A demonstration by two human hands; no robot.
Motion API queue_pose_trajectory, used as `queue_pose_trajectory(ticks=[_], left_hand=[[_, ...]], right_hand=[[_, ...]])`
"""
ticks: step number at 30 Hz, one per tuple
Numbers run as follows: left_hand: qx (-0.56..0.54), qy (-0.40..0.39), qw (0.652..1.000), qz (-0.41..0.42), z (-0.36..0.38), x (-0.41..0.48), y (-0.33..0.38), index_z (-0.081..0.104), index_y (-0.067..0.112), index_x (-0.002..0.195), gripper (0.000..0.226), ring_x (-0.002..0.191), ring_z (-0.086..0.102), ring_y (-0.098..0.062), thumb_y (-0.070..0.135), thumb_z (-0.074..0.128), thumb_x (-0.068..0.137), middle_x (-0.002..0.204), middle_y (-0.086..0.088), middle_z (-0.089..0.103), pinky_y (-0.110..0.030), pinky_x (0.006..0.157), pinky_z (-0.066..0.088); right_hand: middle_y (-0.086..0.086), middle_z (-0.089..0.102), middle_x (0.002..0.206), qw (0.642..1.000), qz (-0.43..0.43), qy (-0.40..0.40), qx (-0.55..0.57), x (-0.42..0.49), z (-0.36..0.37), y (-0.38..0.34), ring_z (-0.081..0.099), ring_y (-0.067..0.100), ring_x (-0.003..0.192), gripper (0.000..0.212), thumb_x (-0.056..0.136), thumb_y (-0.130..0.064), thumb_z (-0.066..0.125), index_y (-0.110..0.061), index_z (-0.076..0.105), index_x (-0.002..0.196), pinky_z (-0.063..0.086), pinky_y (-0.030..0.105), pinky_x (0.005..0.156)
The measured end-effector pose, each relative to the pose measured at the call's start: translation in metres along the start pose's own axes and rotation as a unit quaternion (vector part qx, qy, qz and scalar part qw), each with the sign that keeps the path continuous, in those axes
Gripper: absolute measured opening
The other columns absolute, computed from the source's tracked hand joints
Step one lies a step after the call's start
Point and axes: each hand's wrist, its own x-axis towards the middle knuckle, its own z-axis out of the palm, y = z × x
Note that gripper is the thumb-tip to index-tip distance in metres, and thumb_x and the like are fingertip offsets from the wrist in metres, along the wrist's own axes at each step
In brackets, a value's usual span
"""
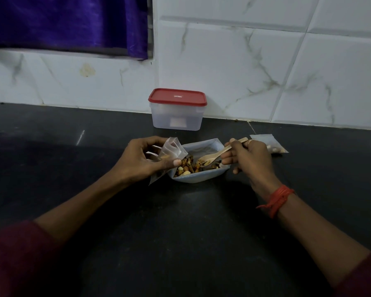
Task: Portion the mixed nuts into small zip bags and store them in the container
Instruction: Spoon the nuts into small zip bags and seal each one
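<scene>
A pale square plate (198, 177) of mixed nuts (191, 165) sits on the black counter. My left hand (141, 159) grips a small clear zip bag (172, 150) at the plate's left edge, its mouth turned up. My right hand (251, 159) holds a wooden spoon (214, 156), whose bowl lies in the nuts. A small zip bag with nuts in it (270, 144) lies flat on the counter just behind my right hand. A clear container with a red lid (177, 109) stands shut against the wall behind the plate.
The black counter (180, 232) runs to a white marble-tiled wall (244, 61). A purple curtain (69, 24) hangs at the upper left. A red thread band circles my right wrist (276, 199).
</scene>
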Motion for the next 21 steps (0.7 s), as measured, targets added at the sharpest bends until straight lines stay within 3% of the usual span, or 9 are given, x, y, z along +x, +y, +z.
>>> queue_pose_trajectory(ticks=[4, 11, 17, 21], left_hand=[[0.002, 0.002, 1.000, -0.001, -0.0001, 0.0005, -0.0010, 0.069, 0.025, 0.113, 0.049, 0.097, 0.068, -0.007, 0.039, 0.081, 0.067, 0.107, 0.008, 0.072, -0.027, 0.078, 0.059], [-0.006, -0.002, 1.000, -0.006, -0.0002, 0.0004, -0.0001, 0.069, 0.029, 0.110, 0.047, 0.096, 0.068, -0.006, 0.041, 0.080, 0.066, 0.106, 0.009, 0.072, -0.025, 0.076, 0.059], [-0.005, -0.002, 1.000, -0.007, 0.0003, 0.0003, 0.0000, 0.068, 0.030, 0.109, 0.046, 0.096, 0.068, -0.006, 0.041, 0.080, 0.066, 0.106, 0.009, 0.071, -0.025, 0.076, 0.059], [-0.007, -0.003, 1.000, -0.005, 0.0000, 0.0002, 0.0005, 0.068, 0.029, 0.111, 0.048, 0.097, 0.068, -0.005, 0.042, 0.080, 0.066, 0.107, 0.010, 0.071, -0.024, 0.077, 0.059]], right_hand=[[-0.004, 0.077, 0.074, 1.000, -0.019, -0.009, -0.021, -0.0034, 0.0013, -0.0007, 0.062, 0.005, 0.050, 0.027, 0.102, -0.030, 0.053, -0.020, 0.072, 0.086, 0.038, 0.019, 0.042], [-0.004, 0.077, 0.077, 0.998, -0.050, -0.043, -0.024, -0.0068, 0.0014, -0.0073, 0.058, 0.008, 0.045, 0.024, 0.100, -0.030, 0.056, -0.021, 0.075, 0.088, 0.038, 0.011, 0.042], [0.007, 0.077, 0.076, 0.992, 0.094, -0.033, 0.074, -0.0045, 0.0050, -0.0029, 0.066, 0.010, 0.051, 0.022, 0.100, -0.021, 0.056, -0.008, 0.073, 0.093, 0.036, 0.020, 0.036], [0.005, 0.075, 0.066, 0.985, 0.117, -0.026, 0.127, -0.0052, 0.0038, -0.0059, 0.063, 0.007, 0.045, 0.023, 0.100, -0.016, 0.055, -0.007, 0.072, 0.087, 0.036, 0.018, 0.035]])
